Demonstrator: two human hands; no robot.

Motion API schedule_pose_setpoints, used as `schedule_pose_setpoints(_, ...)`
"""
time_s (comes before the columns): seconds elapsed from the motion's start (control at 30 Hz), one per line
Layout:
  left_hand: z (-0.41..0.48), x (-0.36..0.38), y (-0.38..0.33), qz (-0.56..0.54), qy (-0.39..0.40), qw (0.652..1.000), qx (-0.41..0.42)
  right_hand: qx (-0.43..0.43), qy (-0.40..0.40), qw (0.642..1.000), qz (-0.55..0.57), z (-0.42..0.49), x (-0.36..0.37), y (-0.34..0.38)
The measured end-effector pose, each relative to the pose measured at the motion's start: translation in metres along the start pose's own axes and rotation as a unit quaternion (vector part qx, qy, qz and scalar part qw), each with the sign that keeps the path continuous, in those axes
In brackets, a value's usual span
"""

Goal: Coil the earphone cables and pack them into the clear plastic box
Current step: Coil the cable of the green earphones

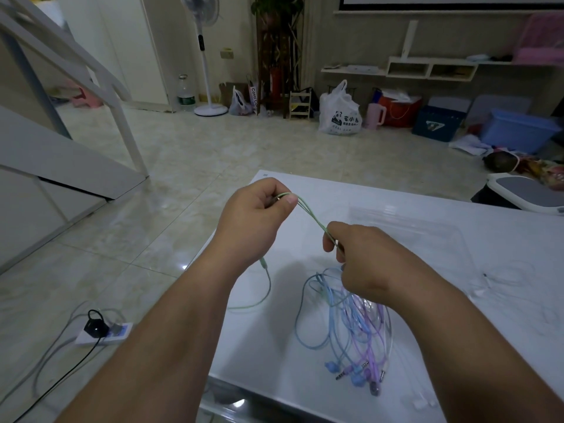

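A green earphone cable point(311, 216) is stretched taut in several strands between my two hands above the white table point(503, 315). My left hand point(254, 218) pinches its folded end between thumb and forefinger. My right hand point(363, 257) grips the other end, lower and to the right. A loose tail of the green cable hangs from under my left wrist and curves onto the table. Below my right hand lies a tangle of blue earphones point(323, 325) and purple earphones point(370, 337), plugs and buds toward me. The clear plastic box point(406, 224) sits faintly visible beyond my right hand.
A white earphone cable point(512, 276) lies on the table's right side. On the floor to the left is a power strip point(103, 331) with a black plug and cords. A white bin lid point(525, 190) stands behind the table; bags and boxes line the far wall.
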State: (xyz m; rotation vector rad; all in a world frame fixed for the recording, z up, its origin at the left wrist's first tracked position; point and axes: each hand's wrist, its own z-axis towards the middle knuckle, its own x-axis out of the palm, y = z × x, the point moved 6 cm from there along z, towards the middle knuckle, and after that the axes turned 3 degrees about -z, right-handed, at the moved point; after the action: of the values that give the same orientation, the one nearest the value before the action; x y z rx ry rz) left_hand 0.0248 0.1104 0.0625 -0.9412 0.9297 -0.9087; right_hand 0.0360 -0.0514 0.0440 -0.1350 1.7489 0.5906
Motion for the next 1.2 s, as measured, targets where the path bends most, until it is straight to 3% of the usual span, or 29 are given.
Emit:
schedule_pose_setpoints(0.23, 0.0, -0.008, -0.005, -0.062, -0.057, 0.996, 0.009, -0.015, -0.143, 0.984, 0.106, 0.005, -0.011, -0.006)
schedule_pose_setpoints(0.33, 0.0, -0.012, -0.008, -0.076, -0.083, 0.993, 0.023, -0.021, -0.193, 0.954, 0.229, 0.005, -0.015, -0.007)
schedule_pose_setpoints(0.4, 0.001, -0.016, -0.008, -0.092, -0.098, 0.991, 0.024, 0.006, -0.2, 0.876, 0.439, 0.006, -0.016, -0.013)
schedule_pose_setpoints(0.47, 0.001, -0.017, -0.007, -0.096, -0.101, 0.99, 0.02, 0.031, -0.153, 0.73, 0.665, 0.006, -0.012, -0.014)
schedule_pose_setpoints(0.5, 0.001, -0.016, -0.007, -0.096, -0.099, 0.99, 0.018, 0.036, -0.131, 0.673, 0.727, 0.006, -0.01, -0.013)
schedule_pose_setpoints(0.53, 0.001, -0.016, -0.007, -0.094, -0.098, 0.991, 0.018, 0.036, -0.115, 0.648, 0.752, 0.006, -0.01, -0.012)
schedule_pose_setpoints(0.6, 0.001, -0.016, -0.007, -0.089, -0.106, 0.99, 0.018, 0.03, -0.105, 0.669, 0.735, 0.007, -0.009, -0.01)
schedule_pose_setpoints(0.73, 0.002, -0.023, -0.005, -0.085, -0.14, 0.986, 0.023, 0.021, -0.141, 0.825, 0.547, 0.003, -0.014, -0.009)
schedule_pose_setpoints(0.8, 0.002, -0.025, -0.005, -0.091, -0.151, 0.984, 0.025, 0.003, -0.139, 0.871, 0.472, 0.0, -0.017, -0.004)
schedule_pose_setpoints(0.9, 0.002, -0.027, -0.006, -0.095, -0.161, 0.982, 0.03, -0.008, -0.135, 0.906, 0.401, -0.001, -0.017, -0.002)
schedule_pose_setpoints(1.2, 0.003, -0.032, -0.006, -0.111, -0.186, 0.975, 0.04, -0.015, -0.141, 0.964, 0.224, 0.002, -0.012, -0.005)
